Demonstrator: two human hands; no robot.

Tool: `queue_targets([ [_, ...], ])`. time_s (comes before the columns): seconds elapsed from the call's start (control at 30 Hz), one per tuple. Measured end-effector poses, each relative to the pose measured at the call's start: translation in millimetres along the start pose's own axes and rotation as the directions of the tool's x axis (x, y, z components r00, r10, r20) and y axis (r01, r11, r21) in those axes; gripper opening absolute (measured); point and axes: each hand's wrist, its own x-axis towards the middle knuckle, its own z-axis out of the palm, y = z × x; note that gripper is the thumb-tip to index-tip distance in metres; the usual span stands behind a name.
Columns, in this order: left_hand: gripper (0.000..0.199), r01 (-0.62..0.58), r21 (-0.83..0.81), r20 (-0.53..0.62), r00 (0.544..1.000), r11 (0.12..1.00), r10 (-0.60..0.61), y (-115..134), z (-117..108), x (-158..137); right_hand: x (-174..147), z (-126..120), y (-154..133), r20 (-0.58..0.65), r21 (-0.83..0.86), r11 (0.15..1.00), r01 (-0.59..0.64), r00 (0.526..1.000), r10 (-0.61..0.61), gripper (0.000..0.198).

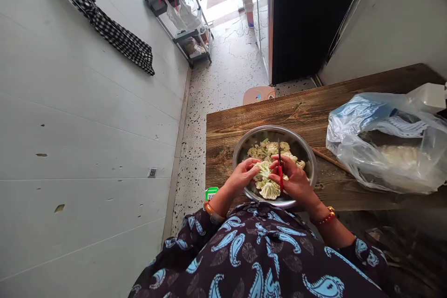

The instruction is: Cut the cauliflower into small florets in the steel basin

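Observation:
My left hand (pixel 243 175) is closed on a piece of cauliflower (pixel 263 170) above a steel bowl (pixel 312 157). Red-handled scissors (pixel 281 173) are in my right hand (pixel 295 180), their dark blades pointing away from me. The fingertips of my right hand come close to the same cauliflower piece; whether they touch it I cannot tell. Below both hands, several cut cauliflower florets (pixel 270 191) lie in the bowl, partly hidden by my fingers.
The bowl stands on a dark wooden table (pixel 223 139). To the right are a thin wooden stick (pixel 330 159) and a clear plastic bag (pixel 387 144) with things inside. A pink stool (pixel 258 95) is beyond the table; a shelf cart (pixel 186 32) with bags stands by the wall.

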Motion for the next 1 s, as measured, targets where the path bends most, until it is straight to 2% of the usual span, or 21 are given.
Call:
queue_targets([
  [0.17,0.043,-0.002,0.029,0.013,1.000,1.000,0.002,2,-5,-5,2,-3,4,0.057,0.101,0.994,-0.043,0.998,0.037,0.049],
  [0.37,0.041,0.005,0.032,-0.030,1.000,0.999,-0.004,7,-2,-8,-7,-2,-2,0.053,-0.078,0.997,0.022,0.998,-0.017,0.048],
  [0.5,0.043,0.028,0.014,-0.026,0.999,1.000,-0.028,7,0,-8,-10,-1,-4,0.017,-0.050,0.999,0.010,1.000,-0.009,0.054],
  [0.67,0.044,0.022,0.027,-0.008,1.000,0.999,-0.022,5,1,-9,-9,-1,-2,-0.001,-0.051,0.999,0.004,1.000,-0.004,0.047],
  [0.77,0.046,0.022,0.040,-0.016,1.000,0.999,-0.021,4,1,-8,-10,1,2,-0.018,-0.103,0.992,0.068,0.997,-0.070,0.043],
  [0.83,0.046,0.020,0.045,-0.029,0.999,0.999,-0.019,2,0,-7,-11,4,6,-0.040,-0.219,0.966,0.136,0.988,-0.148,0.042],
  [0.93,0.048,0.011,0.044,-0.043,0.999,0.999,-0.009,-1,0,-3,-12,9,10,-0.040,-0.427,0.868,0.254,0.953,-0.299,0.044],
  [1.0,0.049,0.003,0.030,-0.042,0.999,1.000,-0.001,-3,1,-1,-12,12,11,0.011,-0.493,0.797,0.349,0.918,-0.396,0.048],
])
